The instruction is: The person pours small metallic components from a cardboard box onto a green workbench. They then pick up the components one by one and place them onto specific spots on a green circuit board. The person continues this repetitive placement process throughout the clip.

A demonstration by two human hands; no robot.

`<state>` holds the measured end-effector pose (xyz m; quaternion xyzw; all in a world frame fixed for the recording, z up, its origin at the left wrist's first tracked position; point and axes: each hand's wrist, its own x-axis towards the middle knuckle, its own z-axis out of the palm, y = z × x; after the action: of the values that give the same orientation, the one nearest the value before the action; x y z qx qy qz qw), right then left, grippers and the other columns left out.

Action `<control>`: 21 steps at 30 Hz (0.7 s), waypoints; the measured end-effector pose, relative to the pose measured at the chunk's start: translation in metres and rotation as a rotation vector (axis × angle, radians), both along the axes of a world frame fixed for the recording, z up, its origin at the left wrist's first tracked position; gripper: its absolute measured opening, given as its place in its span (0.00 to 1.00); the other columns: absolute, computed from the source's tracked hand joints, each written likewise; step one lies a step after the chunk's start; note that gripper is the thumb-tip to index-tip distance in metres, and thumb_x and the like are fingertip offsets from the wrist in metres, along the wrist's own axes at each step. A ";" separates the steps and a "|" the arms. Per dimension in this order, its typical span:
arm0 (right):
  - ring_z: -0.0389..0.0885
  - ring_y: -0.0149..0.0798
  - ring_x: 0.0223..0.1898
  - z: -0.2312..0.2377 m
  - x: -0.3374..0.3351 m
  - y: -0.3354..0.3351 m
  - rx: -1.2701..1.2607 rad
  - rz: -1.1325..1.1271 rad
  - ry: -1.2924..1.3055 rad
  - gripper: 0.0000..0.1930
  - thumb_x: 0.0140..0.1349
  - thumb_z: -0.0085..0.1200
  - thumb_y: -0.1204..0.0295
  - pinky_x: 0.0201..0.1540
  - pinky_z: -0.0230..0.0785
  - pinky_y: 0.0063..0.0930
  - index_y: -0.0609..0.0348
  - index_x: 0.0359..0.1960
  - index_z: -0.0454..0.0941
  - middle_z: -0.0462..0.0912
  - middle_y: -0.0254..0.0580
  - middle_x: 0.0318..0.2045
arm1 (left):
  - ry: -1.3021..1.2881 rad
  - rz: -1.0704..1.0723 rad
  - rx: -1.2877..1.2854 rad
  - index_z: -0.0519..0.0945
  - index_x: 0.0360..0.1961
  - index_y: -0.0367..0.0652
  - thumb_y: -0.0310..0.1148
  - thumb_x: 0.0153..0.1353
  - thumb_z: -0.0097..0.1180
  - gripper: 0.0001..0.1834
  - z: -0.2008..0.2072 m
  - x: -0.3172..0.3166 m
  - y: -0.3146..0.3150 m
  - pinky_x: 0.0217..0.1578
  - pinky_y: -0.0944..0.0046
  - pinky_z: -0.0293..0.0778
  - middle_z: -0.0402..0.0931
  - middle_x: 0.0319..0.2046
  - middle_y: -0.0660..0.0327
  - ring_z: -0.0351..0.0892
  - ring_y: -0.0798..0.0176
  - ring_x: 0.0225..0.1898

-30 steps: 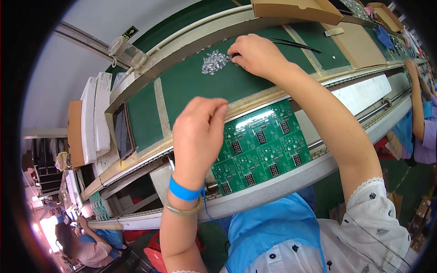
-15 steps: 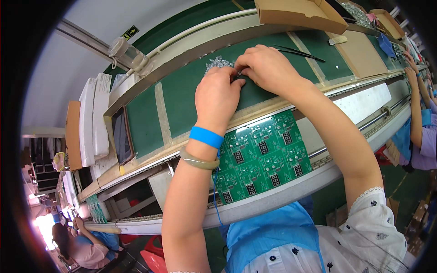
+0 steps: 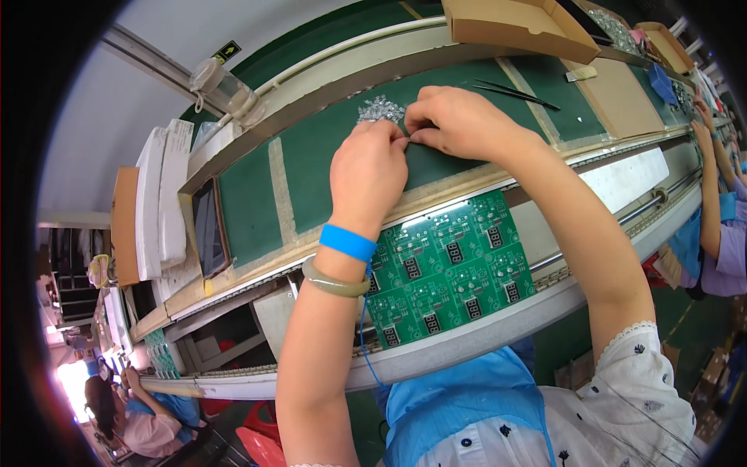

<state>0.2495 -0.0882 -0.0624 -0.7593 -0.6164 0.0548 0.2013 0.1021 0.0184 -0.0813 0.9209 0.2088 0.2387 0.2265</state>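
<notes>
My left hand (image 3: 366, 173) and my right hand (image 3: 457, 123) meet fingertip to fingertip over the green work mat (image 3: 323, 167). Both are pinched closed at the meeting point; whatever lies between the fingers is too small or hidden to name. Just beyond them is a loose pile of small clear and silvery parts (image 3: 380, 109). Nearer to me, a green circuit board panel (image 3: 447, 272) with several black digit displays lies across the conveyor rails, its left edge partly behind my left wrist. A blue band with a cord and a bangle circle that wrist.
Black tweezers (image 3: 517, 95) and a small brush (image 3: 581, 74) lie right of my hands. A cardboard box (image 3: 517, 27) stands at the back. White foam slabs (image 3: 163, 202), a dark framed tray (image 3: 208, 229) and a clear jar (image 3: 226, 89) are left. Other people work at both ends.
My hands have drawn slightly back from the pile, uncovering more of it, and their fingertips now pinch together just in front of it. The view has shifted slightly.
</notes>
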 end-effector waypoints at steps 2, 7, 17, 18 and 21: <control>0.78 0.48 0.41 -0.006 0.000 -0.004 0.038 0.011 -0.001 0.05 0.58 0.60 0.71 0.43 0.71 0.40 0.54 0.36 0.80 0.78 0.42 0.37 | 0.002 0.004 -0.019 0.83 0.33 0.39 0.31 0.58 0.61 0.07 0.001 -0.005 0.002 0.38 0.51 0.75 0.80 0.32 0.50 0.80 0.46 0.35; 0.79 0.48 0.42 -0.010 -0.008 0.001 0.100 0.021 0.109 0.07 0.58 0.60 0.71 0.44 0.72 0.38 0.54 0.38 0.81 0.79 0.42 0.37 | 0.025 0.021 0.041 0.83 0.33 0.39 0.31 0.58 0.60 0.06 0.004 -0.016 0.005 0.38 0.52 0.75 0.81 0.33 0.50 0.80 0.46 0.34; 0.81 0.39 0.34 -0.004 -0.028 -0.002 0.132 -0.030 0.441 0.07 0.59 0.61 0.71 0.39 0.73 0.32 0.58 0.38 0.83 0.83 0.41 0.32 | -0.034 0.018 -0.550 0.83 0.38 0.36 0.30 0.63 0.62 0.08 0.017 -0.046 0.007 0.31 0.72 0.72 0.79 0.26 0.65 0.75 0.73 0.28; 0.82 0.37 0.33 0.001 -0.032 -0.009 0.131 -0.045 0.601 0.08 0.59 0.61 0.71 0.38 0.74 0.31 0.58 0.38 0.83 0.84 0.41 0.31 | -0.030 0.001 -0.642 0.83 0.39 0.36 0.31 0.63 0.61 0.08 0.021 -0.050 0.005 0.32 0.74 0.71 0.78 0.26 0.67 0.74 0.75 0.28; 0.79 0.27 0.30 0.011 -0.050 -0.027 0.142 -0.023 0.940 0.10 0.59 0.63 0.71 0.36 0.72 0.24 0.63 0.39 0.83 0.84 0.37 0.29 | -0.063 -0.038 -0.797 0.83 0.38 0.34 0.31 0.64 0.61 0.09 0.027 -0.070 -0.004 0.30 0.75 0.69 0.77 0.25 0.69 0.72 0.77 0.27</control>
<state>0.1991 -0.1149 -0.0518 -0.6433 -0.4521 0.3478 0.5106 0.0324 0.0146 -0.0541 0.7567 0.2611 0.1630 0.5767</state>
